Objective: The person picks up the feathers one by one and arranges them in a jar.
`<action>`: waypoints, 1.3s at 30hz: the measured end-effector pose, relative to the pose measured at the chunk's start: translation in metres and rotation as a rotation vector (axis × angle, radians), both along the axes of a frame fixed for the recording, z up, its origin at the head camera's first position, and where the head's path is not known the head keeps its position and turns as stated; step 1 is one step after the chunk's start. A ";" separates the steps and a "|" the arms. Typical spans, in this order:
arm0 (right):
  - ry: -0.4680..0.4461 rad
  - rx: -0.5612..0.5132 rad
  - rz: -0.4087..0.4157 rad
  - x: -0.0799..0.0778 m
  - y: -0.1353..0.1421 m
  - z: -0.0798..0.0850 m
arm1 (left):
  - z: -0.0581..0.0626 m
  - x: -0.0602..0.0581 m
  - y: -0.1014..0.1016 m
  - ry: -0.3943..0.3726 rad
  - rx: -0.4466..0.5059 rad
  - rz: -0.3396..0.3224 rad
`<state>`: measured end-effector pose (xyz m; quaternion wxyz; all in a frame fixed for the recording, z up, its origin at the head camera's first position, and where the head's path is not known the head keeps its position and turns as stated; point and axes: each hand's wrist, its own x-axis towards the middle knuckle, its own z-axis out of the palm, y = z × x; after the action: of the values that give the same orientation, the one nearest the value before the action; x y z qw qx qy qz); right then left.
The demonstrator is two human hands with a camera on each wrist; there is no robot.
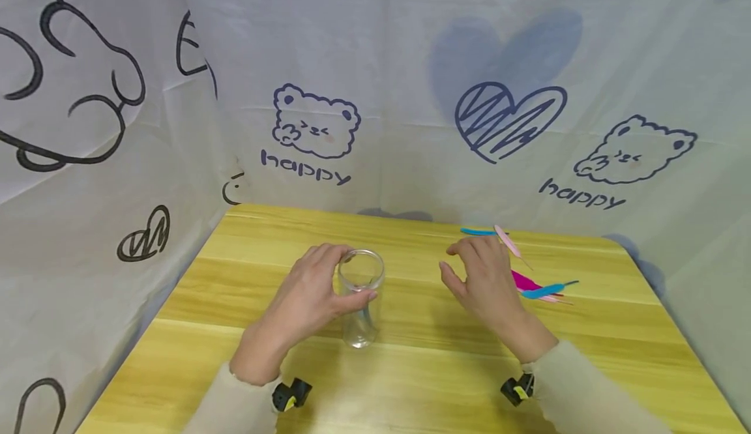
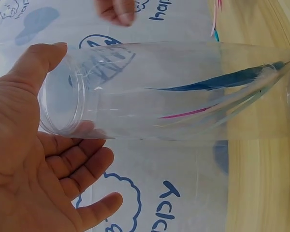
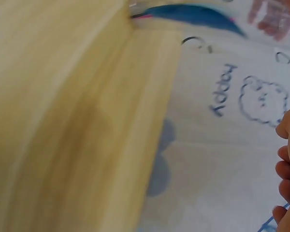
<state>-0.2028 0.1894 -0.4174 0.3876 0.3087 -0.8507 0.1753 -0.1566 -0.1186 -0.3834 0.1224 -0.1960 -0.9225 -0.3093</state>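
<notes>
A clear, open-topped cylindrical jar stands upright on the table. My left hand holds it near the rim, thumb on one side and fingers on the other. Inside the jar, the left wrist view shows a dark blue feather and several paler ones, with a thin magenta tip. My right hand hovers to the right of the jar with loosely bent fingers and nothing between them. Beside and behind it lie a magenta feather, a blue feather and a pink feather.
Another blue feather lies near the back edge of the wooden table. White cloth with printed bears and hearts hangs behind and at the sides.
</notes>
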 end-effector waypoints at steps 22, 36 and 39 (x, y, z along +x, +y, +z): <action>-0.194 0.172 -0.262 0.015 0.072 -0.050 | 0.016 0.001 -0.001 0.145 -0.244 -0.018; -0.290 0.172 -0.366 0.018 0.116 -0.068 | 0.014 0.002 -0.002 0.058 -0.179 -0.010; -0.333 0.179 -0.404 0.020 0.130 -0.071 | 0.015 0.003 -0.002 0.042 -0.175 -0.008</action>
<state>-0.1832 0.3191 -0.4882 0.2408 0.1327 -0.9591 0.0671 -0.1532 -0.1202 -0.3684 0.1226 -0.2161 -0.9424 -0.2240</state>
